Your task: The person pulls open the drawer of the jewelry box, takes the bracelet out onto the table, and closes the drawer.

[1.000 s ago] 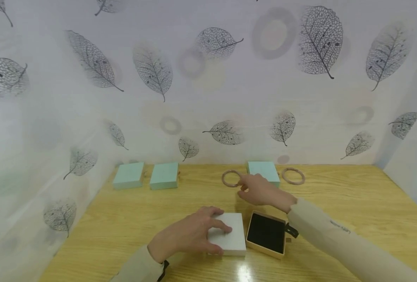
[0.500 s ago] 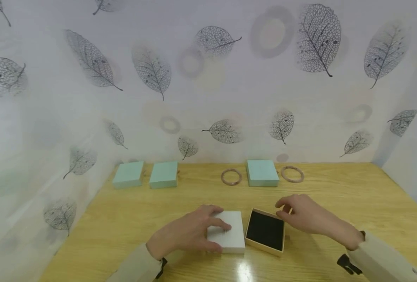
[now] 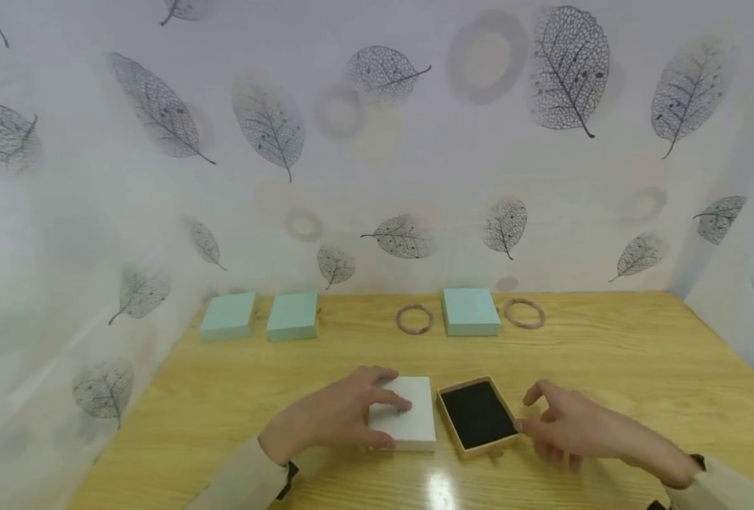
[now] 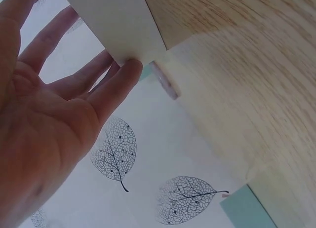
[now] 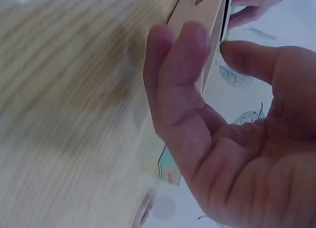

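Note:
My left hand (image 3: 329, 414) grips a white square box (image 3: 418, 414), thumb along its near side and fingers toward its far side, one finger lying across the top. In the left wrist view the thumb tip rests at a corner of the white box (image 4: 116, 25). Just right of it sits an open shallow box tray (image 3: 479, 450) with a black pad (image 3: 477, 414) inside. My right hand (image 3: 577, 428) is at the tray's right corner, one digit right at the rim, fingers loosely bent. The right wrist view shows a gap between thumb and fingers beside the tray's side wall (image 5: 192, 11).
Two mint-green boxes (image 3: 228, 316) stand at the back left of the wooden table (image 3: 326, 354). A third mint-green box (image 3: 470, 312) stands further right, between a pinkish bangle (image 3: 414, 332) and another bangle (image 3: 526, 326). A leaf-patterned covering (image 3: 377, 170) rises behind the table.
My right hand has come back from the far bangle to the tray's right side, lower and nearer. The tray has turned where it lies. The left hand stays on the white box.

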`<state>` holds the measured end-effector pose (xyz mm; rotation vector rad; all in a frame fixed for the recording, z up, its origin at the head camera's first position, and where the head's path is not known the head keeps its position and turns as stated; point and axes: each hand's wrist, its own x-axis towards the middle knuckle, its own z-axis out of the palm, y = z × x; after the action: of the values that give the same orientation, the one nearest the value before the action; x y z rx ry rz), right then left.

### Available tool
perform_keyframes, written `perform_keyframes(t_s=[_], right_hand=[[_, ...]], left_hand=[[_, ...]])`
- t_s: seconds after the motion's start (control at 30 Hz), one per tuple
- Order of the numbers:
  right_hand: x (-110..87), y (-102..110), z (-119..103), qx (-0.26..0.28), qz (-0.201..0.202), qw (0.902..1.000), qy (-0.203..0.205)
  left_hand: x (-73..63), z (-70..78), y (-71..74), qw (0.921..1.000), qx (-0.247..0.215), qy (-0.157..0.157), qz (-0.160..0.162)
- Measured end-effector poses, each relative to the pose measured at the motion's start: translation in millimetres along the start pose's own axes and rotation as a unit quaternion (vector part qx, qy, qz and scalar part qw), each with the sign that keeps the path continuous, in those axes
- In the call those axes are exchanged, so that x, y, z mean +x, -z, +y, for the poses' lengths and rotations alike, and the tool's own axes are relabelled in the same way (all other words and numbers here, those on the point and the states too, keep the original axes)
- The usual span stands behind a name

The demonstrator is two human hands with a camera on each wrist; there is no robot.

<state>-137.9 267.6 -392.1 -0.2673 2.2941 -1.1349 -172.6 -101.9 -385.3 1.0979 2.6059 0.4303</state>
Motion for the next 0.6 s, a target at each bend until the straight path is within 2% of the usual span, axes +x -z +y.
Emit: perform_keyframes(t_s=[0.1, 0.2, 0.43, 0.6], right_hand=[[0.0, -6, -2, 0.034, -0.025, 0.9991, -0.002], [3.3, -11, -4, 0.050, -0.024, 0.9985, 0.003], [10.0, -13, -1, 0.035, 0.025, 0.9989, 0.021], [11.2, -10, -2, 0.029, 0.059, 0.9973, 0.031]], left_hand=[[-0.6, 0.1, 0.1, 1.0000, 0.001, -0.002, 0.004], [-1.3, 0.2, 0.4, 0.9999, 0.003, -0.004, 0.009], [-1.6, 1.7, 1.1, 1.0000, -0.005, -0.002, 0.002], [-1.9, 1.2, -0.3, 1.0000, 0.000, -0.004, 0.008]])
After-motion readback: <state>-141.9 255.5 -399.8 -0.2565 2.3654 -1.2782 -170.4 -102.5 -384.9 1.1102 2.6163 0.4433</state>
